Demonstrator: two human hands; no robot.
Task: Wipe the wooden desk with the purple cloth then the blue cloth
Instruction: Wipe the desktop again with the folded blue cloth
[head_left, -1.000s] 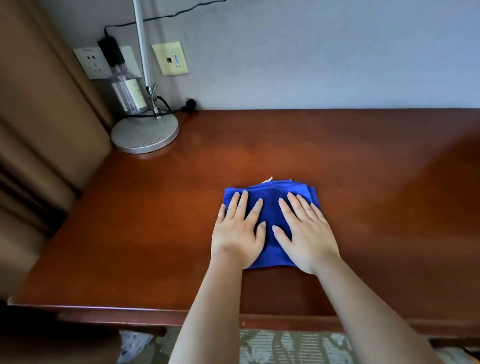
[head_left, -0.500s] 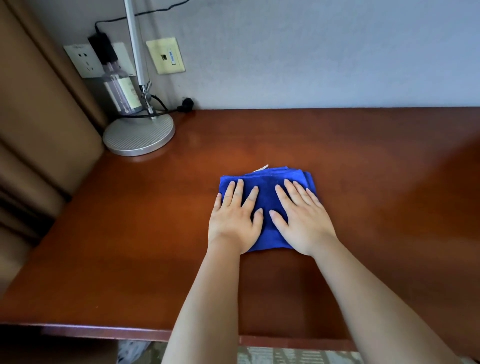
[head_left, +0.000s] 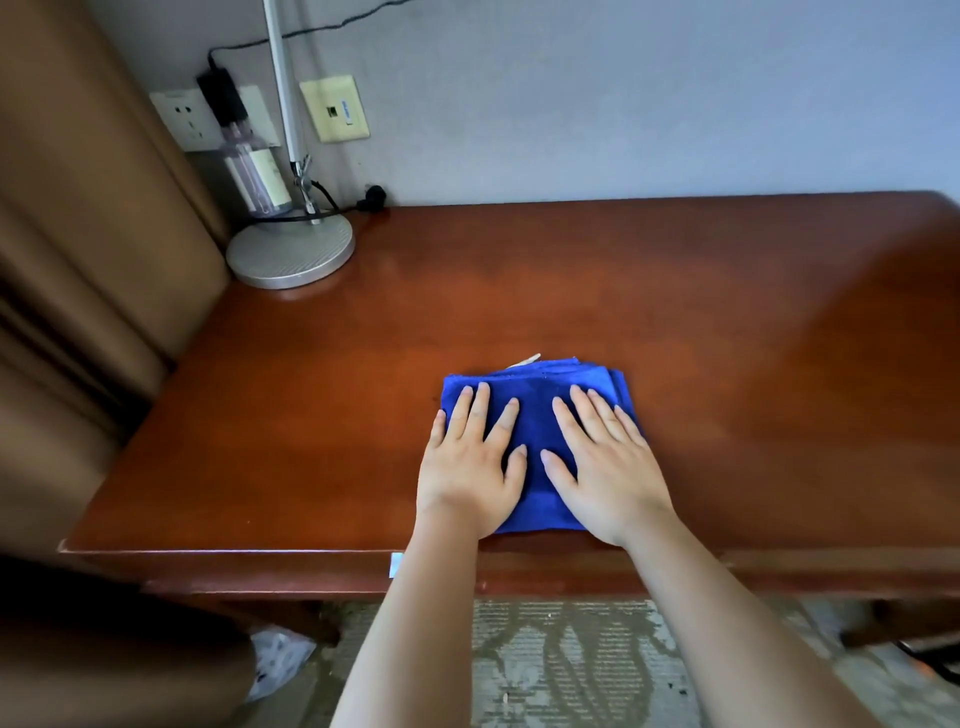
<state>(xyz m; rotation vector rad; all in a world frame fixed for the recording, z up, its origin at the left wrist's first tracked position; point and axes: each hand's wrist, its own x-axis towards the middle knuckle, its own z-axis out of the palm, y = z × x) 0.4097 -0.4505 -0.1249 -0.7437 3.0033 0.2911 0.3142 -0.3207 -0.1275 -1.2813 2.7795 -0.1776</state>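
Grey wall (head_left: 623, 93) behind, with a socket plate (head_left: 179, 122) and a second, yellowish plate (head_left: 335, 108) mounted on it; a lamp base (head_left: 291, 254) and a clear bottle (head_left: 257, 176) are noted at the far left corner of the wooden desk (head_left: 571, 291). Patterned carpet (head_left: 571, 660) is visible below the front edge.

Blue cloth (head_left: 537, 410), folded, is laid on the desk close to the front edge, roughly mid-width. Left hand (head_left: 470, 467) and right hand (head_left: 605, 467) are both pressed flat on it, fingers straight and slightly spread, nothing gripped. A pale tag is seen poking out at the cloth's far edge.

Change recorded: half a second ago the cloth and both hands were further in from the front edge; now the cloth's near edge is almost at the edge of the desk. The hand posture is unchanged across all three pictures. A pull-back stroke toward the person is inferred, though the head camera also shifted, so the extent is uncertain.

Purple cloth is not in view. Judged: the purple stage is likely finished and the second, blue stage is under way. The far and right parts of the desk appear still to be covered.
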